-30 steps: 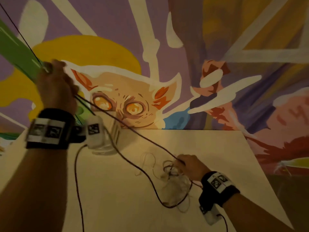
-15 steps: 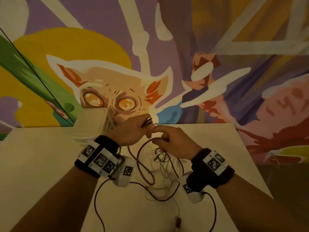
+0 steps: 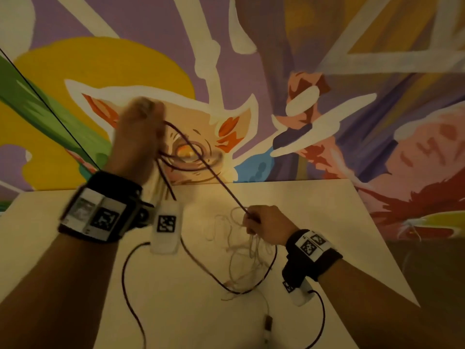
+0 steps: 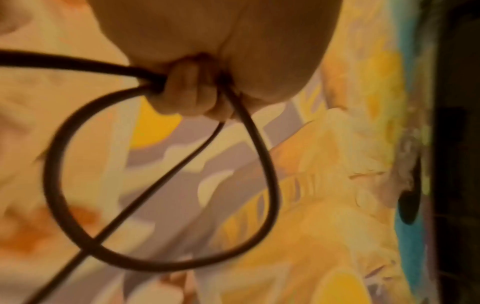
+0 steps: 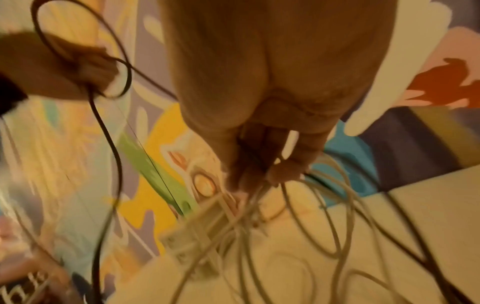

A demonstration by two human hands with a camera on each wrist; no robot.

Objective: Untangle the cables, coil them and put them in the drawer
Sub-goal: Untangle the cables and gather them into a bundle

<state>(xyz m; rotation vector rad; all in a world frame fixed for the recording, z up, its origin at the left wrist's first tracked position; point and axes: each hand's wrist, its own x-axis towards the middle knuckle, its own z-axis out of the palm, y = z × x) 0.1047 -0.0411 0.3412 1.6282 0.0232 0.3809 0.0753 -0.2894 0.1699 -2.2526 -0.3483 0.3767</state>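
My left hand (image 3: 141, 127) is raised above the white table (image 3: 75, 248) and grips loops of the dark cable (image 3: 203, 159). In the left wrist view the fingers (image 4: 187, 92) curl round the dark cable (image 4: 161, 261), which hangs in one round loop. The same cable runs taut down to my right hand (image 3: 261, 222), which pinches it low over the table. Under that hand lies a tangle of thin white cables (image 3: 241, 253). The right wrist view shows the fingers (image 5: 285, 164) closed on the dark strand, white cables (image 5: 311, 226) dangling below.
A painted mural wall (image 3: 327, 71) stands right behind the table. A small white box (image 5: 192, 242) sits at the table's back left, mostly hidden behind my left arm. A white cable with an inline plug (image 3: 268, 323) trails toward the front edge. The table's right edge (image 3: 387, 248) slants away.
My hands, together half a second ago at the table's middle, have parted: the left one rose up and left with a fresh loop, the right one dropped back along the cable.
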